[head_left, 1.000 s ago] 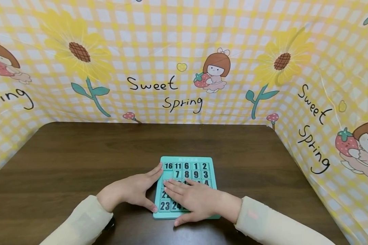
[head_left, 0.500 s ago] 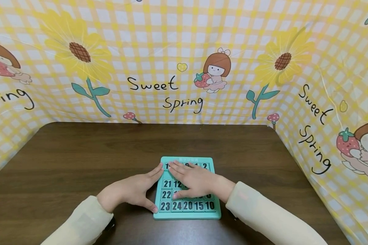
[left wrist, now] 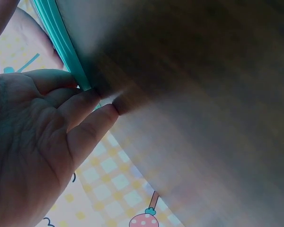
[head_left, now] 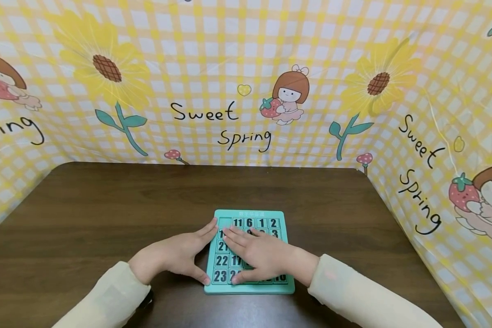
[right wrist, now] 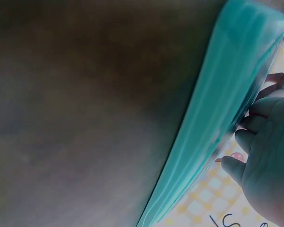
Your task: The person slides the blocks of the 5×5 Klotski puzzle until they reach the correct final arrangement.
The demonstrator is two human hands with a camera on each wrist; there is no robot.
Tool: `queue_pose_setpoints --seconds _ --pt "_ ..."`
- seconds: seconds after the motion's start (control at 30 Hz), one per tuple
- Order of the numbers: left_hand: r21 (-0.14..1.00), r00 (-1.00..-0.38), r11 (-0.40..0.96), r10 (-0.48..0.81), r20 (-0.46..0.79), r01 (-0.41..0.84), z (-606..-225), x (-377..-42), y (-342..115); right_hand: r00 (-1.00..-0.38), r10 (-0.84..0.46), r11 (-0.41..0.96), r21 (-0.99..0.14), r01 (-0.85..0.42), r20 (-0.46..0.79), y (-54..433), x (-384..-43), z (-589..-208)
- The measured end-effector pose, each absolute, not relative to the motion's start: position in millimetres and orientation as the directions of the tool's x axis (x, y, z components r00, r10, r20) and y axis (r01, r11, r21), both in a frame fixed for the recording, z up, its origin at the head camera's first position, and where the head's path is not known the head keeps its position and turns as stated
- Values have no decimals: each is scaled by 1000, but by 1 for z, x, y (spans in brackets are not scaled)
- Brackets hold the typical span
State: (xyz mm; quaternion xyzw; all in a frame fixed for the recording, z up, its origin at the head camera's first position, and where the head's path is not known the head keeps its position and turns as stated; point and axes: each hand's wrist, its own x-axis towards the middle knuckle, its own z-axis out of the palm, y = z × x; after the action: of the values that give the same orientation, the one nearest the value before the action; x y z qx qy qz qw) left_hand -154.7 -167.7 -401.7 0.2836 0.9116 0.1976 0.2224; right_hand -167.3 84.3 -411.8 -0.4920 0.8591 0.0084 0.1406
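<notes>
Here, a person's two bare hands work at a teal number-tile board [head_left: 250, 289] lying flat on a dark wood-grain table [head_left: 127, 196], near the side closest to the wearer. The left hand [head_left: 176, 253] braces the board's left side, its fingers extended toward the upper part of that edge and its thumb spread well apart at the lower-left corner; it touches the frame without wrapping around it. The right hand [head_left: 258, 253] lies palm down across the grid, fingers fairly straight and held close together, thumb stretched out over the bottom row, grasping nothing. Its fingertips reach the left-hand columns; how firmly they press cannot be told. A tile-sized recess [head_left: 225, 221] shows at the grid's upper-left corner, just beside tile 11 [head_left: 238, 222], with 6, 1 and 2 following along the top row. Tile 22 [head_left: 222, 260] and tile 23 [head_left: 220, 276] are readable down the left column, while the right hand hides many others. Pale sleeves [head_left: 365, 296] cover both forearms. Behind the table hangs a yellow-and-white checked cloth [head_left: 205, 59] printed with sunflowers, strawberries and the words "Sweet Spring."
</notes>
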Motion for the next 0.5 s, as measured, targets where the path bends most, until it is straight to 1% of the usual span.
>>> queue_pose_setpoints --seconds 0.13,0.23,0.37,0.5 --pt "491 -740 758 607 -289 430 -403 -155 -168 -478 -845 515 -127 -848 -239 88 -166 -411" --pt "492 -739 753 612 -282 437 -404 -155 -168 -502 -836 533 -112 -839 -219 93 -170 -410" --pt "491 -740 753 613 -279 438 -404 -154 -168 -544 -812 574 -122 -810 -211 97 -179 -410" --pt "486 -744 758 607 -280 436 -403 -154 -168 -561 -798 594 -134 -793 -221 96 -185 -413"
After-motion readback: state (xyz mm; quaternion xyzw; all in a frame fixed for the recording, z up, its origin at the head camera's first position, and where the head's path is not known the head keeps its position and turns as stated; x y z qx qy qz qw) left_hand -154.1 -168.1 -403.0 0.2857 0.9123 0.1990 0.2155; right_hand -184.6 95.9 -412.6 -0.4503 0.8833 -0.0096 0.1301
